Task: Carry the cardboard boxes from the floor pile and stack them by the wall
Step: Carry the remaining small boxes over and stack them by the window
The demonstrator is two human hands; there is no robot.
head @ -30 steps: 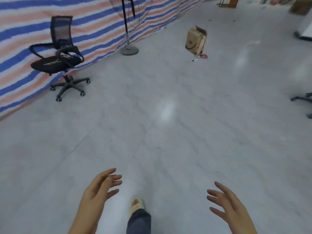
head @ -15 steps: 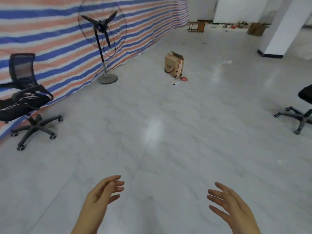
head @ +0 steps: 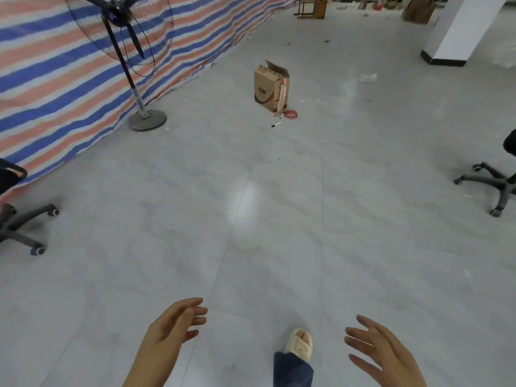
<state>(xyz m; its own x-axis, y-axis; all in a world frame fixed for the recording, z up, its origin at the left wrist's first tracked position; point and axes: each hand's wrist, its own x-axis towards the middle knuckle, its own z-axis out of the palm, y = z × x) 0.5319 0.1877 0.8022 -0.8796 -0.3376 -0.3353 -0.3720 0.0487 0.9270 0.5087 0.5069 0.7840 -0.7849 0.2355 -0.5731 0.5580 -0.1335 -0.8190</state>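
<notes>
left hand (head: 170,328) fingers spread, empty | right hand (head: 381,350) likewise | cardboard box (head: 271,89) well ahead, seemingly open-topped, right of fan (head: 131,60)

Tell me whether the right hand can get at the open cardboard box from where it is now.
Probably not yet: the right hand hangs open and empty near the body, while the cardboard box stands well ahead across bare floor. Nothing blocks the way.

There's the small brown cardboard box (head: 271,89), upright on the pale grey tiled floor (head: 279,247), top flaps open, a printed logo on its near face. Far off at top right, a second brown cardboard box (head: 418,11) sits, details blurred.
</notes>
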